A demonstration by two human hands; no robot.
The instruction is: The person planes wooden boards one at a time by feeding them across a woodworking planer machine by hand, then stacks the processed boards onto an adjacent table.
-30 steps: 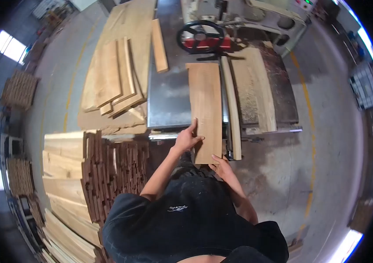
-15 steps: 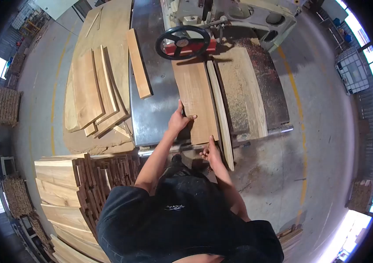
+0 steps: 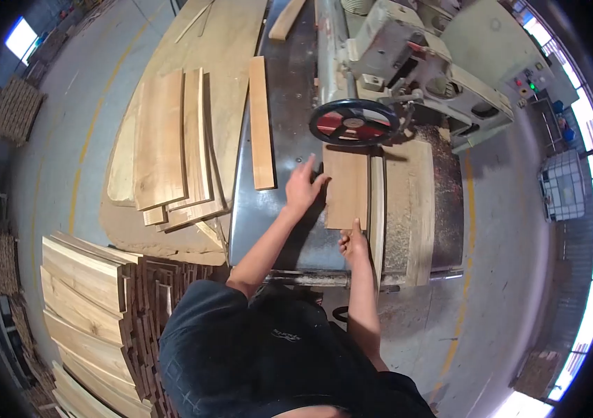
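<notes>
A flat wooden board [image 3: 346,184] lies on the machine's metal table [image 3: 289,240], its far end beneath the black handwheel [image 3: 354,103]. Beside the board's left edge is my left hand [image 3: 302,191], fingers stretched apart, its thumb near or at that edge. At the near end my right hand [image 3: 354,244] has its fingers curled and its thumb up against the board's end. A long narrow wooden strip [image 3: 378,209] runs along the board's right side.
A loose narrow plank [image 3: 260,125] lies left on the metal table. Several cut boards [image 3: 160,139] rest on a wooden sheet farther left. Stacked boards [image 3: 87,292] stand at lower left. Sawdust covers a plank [image 3: 418,209] right of the strip. The machine [image 3: 415,63] rises ahead.
The board has slid forward, farther under the handwheel. My right hand has followed at its near end. My left hand has come off the board's top to its left edge, fingers spreading. The view has shifted.
</notes>
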